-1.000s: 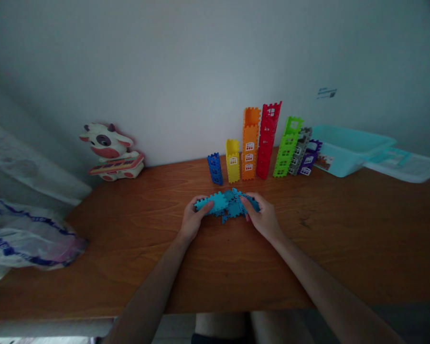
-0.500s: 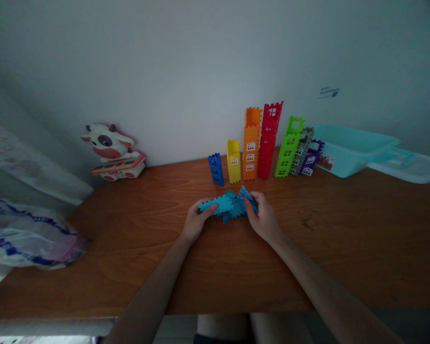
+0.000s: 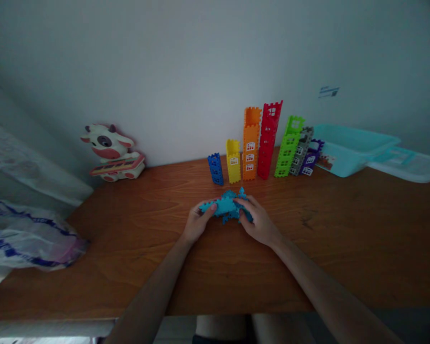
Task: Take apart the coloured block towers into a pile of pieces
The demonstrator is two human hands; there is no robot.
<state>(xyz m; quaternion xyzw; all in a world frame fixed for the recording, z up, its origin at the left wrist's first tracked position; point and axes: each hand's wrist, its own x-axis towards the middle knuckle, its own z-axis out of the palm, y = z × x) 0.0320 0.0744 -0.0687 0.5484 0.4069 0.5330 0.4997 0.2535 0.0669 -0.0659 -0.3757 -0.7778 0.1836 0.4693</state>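
My left hand [image 3: 197,222] is closed on a light blue toothed building block [image 3: 224,206], its thumb on the near face. Behind and under it lies a loose heap of darker blue building blocks [image 3: 230,194], partly hidden. My right hand [image 3: 260,222] bends over the right side of this heap. Its forefinger reaches the block's right end, and the thumb is lower, with blue pieces between them; which piece it grips is hard to make out. A small pointed blue piece [image 3: 241,191] sticks up just beyond the right fingers.
Along the wall stand blue [image 3: 216,169], yellow [image 3: 233,162], orange [image 3: 251,143], red [image 3: 270,141], green [image 3: 288,148], grey [image 3: 300,153] and purple [image 3: 311,157] block towers. A turquoise bin [image 3: 351,148] is at right; a cow toy [image 3: 111,153] and plastic bag [image 3: 28,234] at left.
My right hand has shifted slightly left, from the pointed piece at the heap's right edge to the end of the light blue block. My left hand keeps its hold, almost unmoved.
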